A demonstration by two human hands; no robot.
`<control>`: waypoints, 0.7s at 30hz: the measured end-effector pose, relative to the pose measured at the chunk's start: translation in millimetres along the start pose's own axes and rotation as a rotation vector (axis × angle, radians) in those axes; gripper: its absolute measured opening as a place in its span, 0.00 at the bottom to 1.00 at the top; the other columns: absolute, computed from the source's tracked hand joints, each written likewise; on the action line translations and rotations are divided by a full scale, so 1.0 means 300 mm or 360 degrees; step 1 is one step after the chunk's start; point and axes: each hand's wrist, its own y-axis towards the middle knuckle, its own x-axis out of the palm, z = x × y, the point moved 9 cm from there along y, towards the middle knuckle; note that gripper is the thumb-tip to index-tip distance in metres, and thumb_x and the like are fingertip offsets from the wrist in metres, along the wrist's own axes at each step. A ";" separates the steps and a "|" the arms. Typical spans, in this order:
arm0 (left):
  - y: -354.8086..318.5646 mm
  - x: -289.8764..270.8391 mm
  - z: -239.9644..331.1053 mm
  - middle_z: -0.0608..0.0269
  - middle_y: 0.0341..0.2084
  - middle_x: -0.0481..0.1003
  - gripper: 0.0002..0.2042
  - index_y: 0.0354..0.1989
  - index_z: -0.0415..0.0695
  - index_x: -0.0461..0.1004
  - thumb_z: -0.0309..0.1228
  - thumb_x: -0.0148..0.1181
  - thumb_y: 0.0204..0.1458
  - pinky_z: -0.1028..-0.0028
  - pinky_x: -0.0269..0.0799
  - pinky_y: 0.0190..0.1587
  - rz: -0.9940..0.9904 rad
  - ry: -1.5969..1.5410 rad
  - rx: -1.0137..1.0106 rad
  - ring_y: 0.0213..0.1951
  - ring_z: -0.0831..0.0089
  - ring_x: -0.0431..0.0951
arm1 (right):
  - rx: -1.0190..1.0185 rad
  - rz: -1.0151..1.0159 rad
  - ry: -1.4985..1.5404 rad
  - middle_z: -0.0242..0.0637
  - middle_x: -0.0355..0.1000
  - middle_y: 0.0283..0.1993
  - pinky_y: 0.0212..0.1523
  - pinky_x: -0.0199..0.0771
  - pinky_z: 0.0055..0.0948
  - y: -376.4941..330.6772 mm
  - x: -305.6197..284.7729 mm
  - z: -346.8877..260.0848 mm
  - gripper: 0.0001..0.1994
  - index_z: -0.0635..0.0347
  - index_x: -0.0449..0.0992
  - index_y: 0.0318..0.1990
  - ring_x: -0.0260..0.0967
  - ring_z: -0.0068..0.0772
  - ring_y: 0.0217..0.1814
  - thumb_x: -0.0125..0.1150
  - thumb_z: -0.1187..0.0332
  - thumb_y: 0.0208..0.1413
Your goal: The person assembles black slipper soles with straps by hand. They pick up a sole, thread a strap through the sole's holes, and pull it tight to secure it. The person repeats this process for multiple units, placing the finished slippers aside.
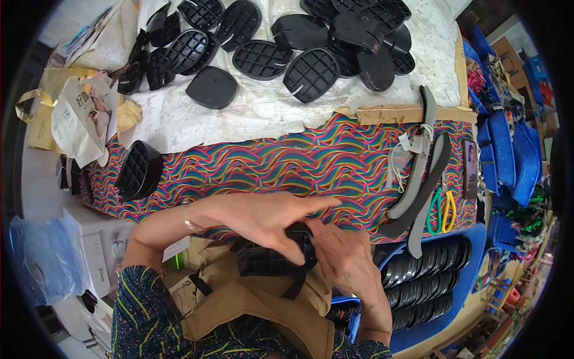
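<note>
A black gridded heel piece [263, 258] rests over my lap on a brown apron [224, 272]. Above it my left hand [263, 216] is open, index finger stretched to the right, thumb reaching down against the piece's right part. My right hand [344, 251] is closed at the right edge of the piece, its fingertips bent and partly hidden. A short dark strip [294, 286] hangs below the piece toward the apron. Whether my right fingers also pinch a strip there cannot be made out.
Many black heel pieces [311, 75] lie on white sheeting at the back. Another stack [139, 170] stands at left on the patterned cloth [257, 167]. Curved grey and black strips [418, 173], yellow-handled scissors [447, 212] and a phone [470, 167] lie right. A blue crate [472, 263] holds black pieces.
</note>
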 end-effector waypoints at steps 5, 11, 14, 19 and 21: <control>0.004 0.035 -0.011 0.42 0.52 0.73 0.38 0.68 0.39 0.54 0.26 0.66 0.47 0.61 0.72 0.53 0.0044 -0.0005 -0.0023 0.51 0.51 0.76 | 0.0240 0.0010 0.0643 0.46 0.78 0.42 0.33 0.76 0.33 -0.049 -0.001 0.108 0.24 0.66 0.68 0.57 0.78 0.36 0.36 0.65 0.72 0.52; -0.027 0.023 0.063 0.49 0.34 0.77 0.37 0.67 0.44 0.57 0.27 0.67 0.46 0.58 0.71 0.29 0.0204 0.0610 -0.0027 0.31 0.49 0.79 | 0.0866 -0.0802 0.2106 0.38 0.77 0.41 0.41 0.72 0.24 -0.212 0.155 0.184 0.25 0.67 0.70 0.55 0.72 0.24 0.37 0.47 0.50 0.68; -0.013 0.032 0.107 0.49 0.36 0.77 0.37 0.67 0.43 0.56 0.25 0.65 0.45 0.58 0.71 0.26 0.0118 0.0727 0.0054 0.30 0.51 0.79 | 0.0717 -0.0788 0.2265 0.35 0.75 0.35 0.38 0.71 0.23 -0.220 0.170 0.178 0.19 0.68 0.72 0.52 0.71 0.24 0.36 0.52 0.57 0.67; -0.023 0.095 0.095 0.52 0.20 0.74 0.39 0.68 0.38 0.50 0.22 0.59 0.45 0.57 0.67 0.21 0.0082 0.0758 0.0170 0.23 0.51 0.77 | 0.1091 -0.0089 0.1433 0.32 0.74 0.30 0.34 0.66 0.20 -0.209 -0.071 0.321 0.05 0.67 0.79 0.37 0.69 0.20 0.33 0.65 0.74 0.54; -0.026 0.120 0.067 0.47 0.40 0.73 0.41 0.70 0.41 0.48 0.22 0.62 0.44 0.58 0.72 0.28 0.0001 0.0648 0.0001 0.31 0.51 0.79 | 0.0995 0.0035 0.1101 0.32 0.74 0.30 0.33 0.65 0.21 -0.185 -0.181 0.280 0.04 0.66 0.80 0.34 0.68 0.20 0.32 0.67 0.76 0.52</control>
